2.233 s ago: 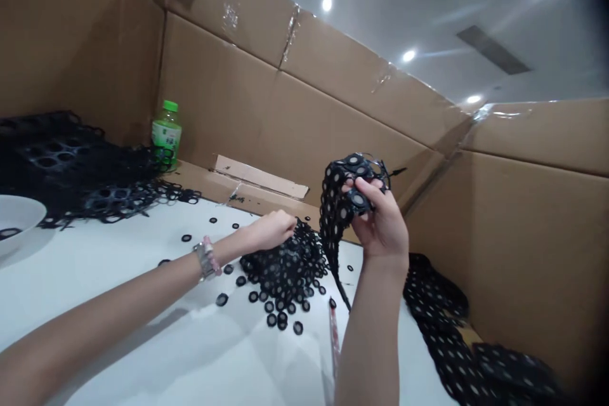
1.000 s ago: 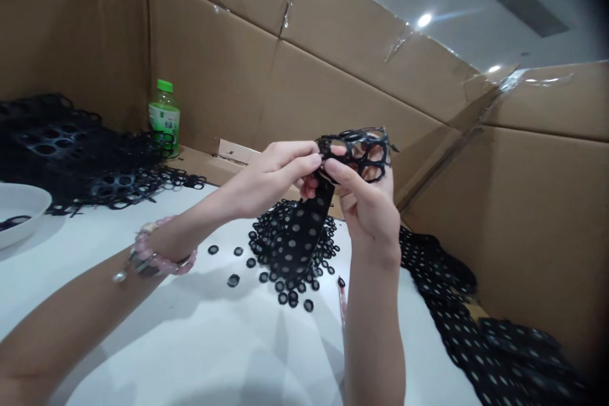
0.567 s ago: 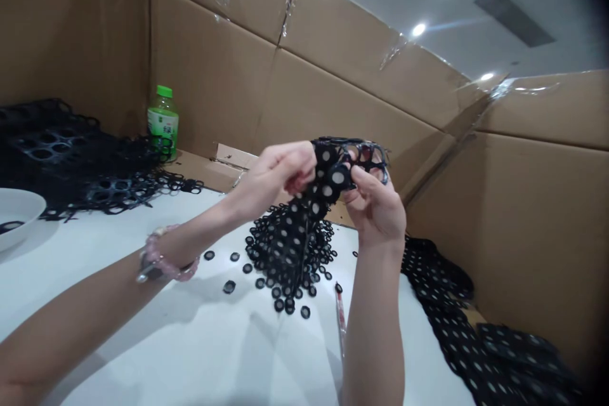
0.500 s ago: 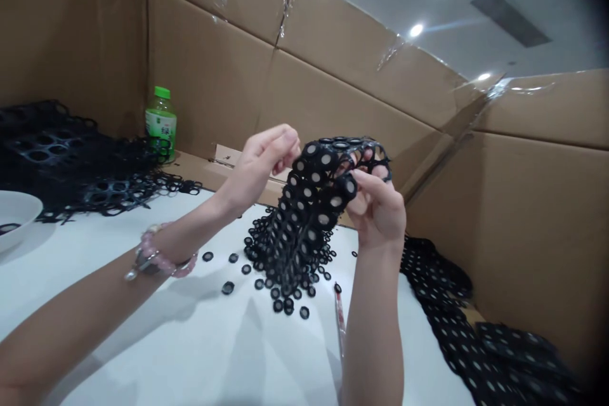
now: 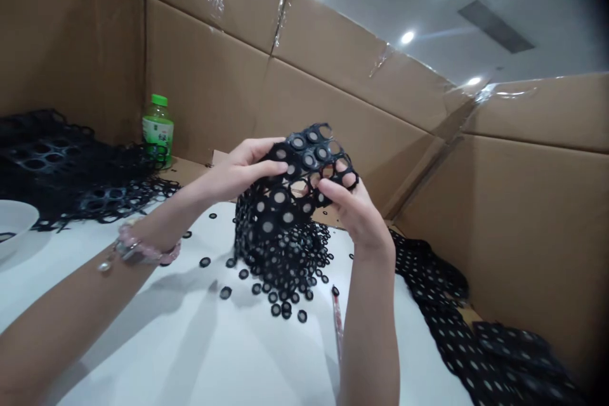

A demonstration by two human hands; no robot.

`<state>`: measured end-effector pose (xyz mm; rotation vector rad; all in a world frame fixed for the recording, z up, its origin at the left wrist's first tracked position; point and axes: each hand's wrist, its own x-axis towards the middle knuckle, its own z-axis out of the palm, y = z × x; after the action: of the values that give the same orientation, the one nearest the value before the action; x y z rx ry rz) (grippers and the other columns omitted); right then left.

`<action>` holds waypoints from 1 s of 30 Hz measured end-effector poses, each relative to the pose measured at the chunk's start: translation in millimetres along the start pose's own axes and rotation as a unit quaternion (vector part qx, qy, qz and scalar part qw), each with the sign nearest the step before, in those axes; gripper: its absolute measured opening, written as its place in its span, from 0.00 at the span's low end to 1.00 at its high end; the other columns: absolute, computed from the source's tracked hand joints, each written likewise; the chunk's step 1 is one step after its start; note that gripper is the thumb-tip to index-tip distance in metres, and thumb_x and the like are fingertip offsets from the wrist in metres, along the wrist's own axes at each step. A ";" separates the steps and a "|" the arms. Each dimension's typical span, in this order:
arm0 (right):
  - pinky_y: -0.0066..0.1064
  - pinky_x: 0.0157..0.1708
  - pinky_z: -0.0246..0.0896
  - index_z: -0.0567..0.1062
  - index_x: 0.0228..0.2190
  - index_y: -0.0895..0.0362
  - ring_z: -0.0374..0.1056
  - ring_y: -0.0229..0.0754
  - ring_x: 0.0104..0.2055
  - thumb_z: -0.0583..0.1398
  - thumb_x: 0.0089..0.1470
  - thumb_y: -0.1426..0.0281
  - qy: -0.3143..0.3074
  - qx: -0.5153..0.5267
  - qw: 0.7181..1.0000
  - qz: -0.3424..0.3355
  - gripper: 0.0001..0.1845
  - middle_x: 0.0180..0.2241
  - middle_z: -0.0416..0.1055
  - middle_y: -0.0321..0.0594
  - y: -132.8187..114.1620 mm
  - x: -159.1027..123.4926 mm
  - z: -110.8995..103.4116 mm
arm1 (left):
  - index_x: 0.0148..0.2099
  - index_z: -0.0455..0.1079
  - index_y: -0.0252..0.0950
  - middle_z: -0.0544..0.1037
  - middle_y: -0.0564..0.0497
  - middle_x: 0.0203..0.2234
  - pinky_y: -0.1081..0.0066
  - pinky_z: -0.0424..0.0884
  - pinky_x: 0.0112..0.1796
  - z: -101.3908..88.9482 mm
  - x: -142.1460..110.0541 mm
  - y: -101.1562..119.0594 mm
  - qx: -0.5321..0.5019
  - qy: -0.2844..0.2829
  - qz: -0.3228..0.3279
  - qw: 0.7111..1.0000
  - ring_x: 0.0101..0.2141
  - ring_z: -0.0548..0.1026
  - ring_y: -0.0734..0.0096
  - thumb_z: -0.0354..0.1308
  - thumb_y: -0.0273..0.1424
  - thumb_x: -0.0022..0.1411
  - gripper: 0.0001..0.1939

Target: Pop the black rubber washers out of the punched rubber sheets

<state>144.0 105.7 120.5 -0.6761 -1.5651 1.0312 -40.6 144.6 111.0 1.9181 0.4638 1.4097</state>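
Observation:
Between my two hands hangs a black perforated sheet, with round black rings with pale centres set in it; some of its holes near my right hand are bare. My left hand grips its left edge between thumb and fingers. On the other side, my right hand pinches the sheet, some fingertips showing through the holes. Under the sheet lies a pile of loose black rings, partly hidden by it. Several single rings are scattered over the white tabletop.
A tangle of black punched-out sheets lies at the left, near a green-capped bottle and a white bowl. More ring-filled sheets line the right edge. A slim red-and-white tool rests beside my right forearm. Cardboard walls surround the table.
My left hand, apart from the sheet before, now grips its left edge. The sheet has been turned and spread wider between both hands. My right hand has shifted slightly left.

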 end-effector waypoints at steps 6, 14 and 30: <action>0.31 0.38 0.66 0.74 0.32 0.55 0.69 0.39 0.34 0.68 0.32 0.66 -0.164 0.017 0.986 0.032 0.19 0.31 0.72 0.35 16.4 5.7 -4.0 | 0.43 0.71 0.34 0.76 0.51 0.33 0.69 0.66 0.43 -14.9 -0.6 0.7 0.112 -0.030 0.027 0.993 0.40 0.72 0.66 0.56 0.31 0.51 0.15; 0.29 0.24 0.68 0.74 0.28 0.56 0.69 0.38 0.25 0.61 0.43 0.56 -0.025 0.099 0.993 0.056 0.16 0.23 0.72 0.35 16.3 10.1 0.6 | 0.47 0.69 0.38 0.74 0.52 0.41 0.69 0.64 0.45 -22.8 -0.1 0.9 0.197 -0.095 0.052 0.975 0.42 0.70 0.66 0.53 0.27 0.51 0.19; 0.22 0.20 0.62 0.71 0.24 0.55 0.65 0.32 0.22 0.63 0.45 0.67 -0.041 -0.032 0.997 -0.053 0.05 0.22 0.68 0.30 11.4 4.6 19.2 | 0.29 0.62 0.37 0.68 0.53 0.22 0.73 0.61 0.26 6.1 -11.9 22.2 0.385 0.069 0.184 0.902 0.24 0.65 0.74 0.55 0.43 0.54 0.14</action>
<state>123.3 109.9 112.0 -0.5932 -1.6933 0.9448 -41.7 119.6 117.8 2.6476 0.8574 1.7823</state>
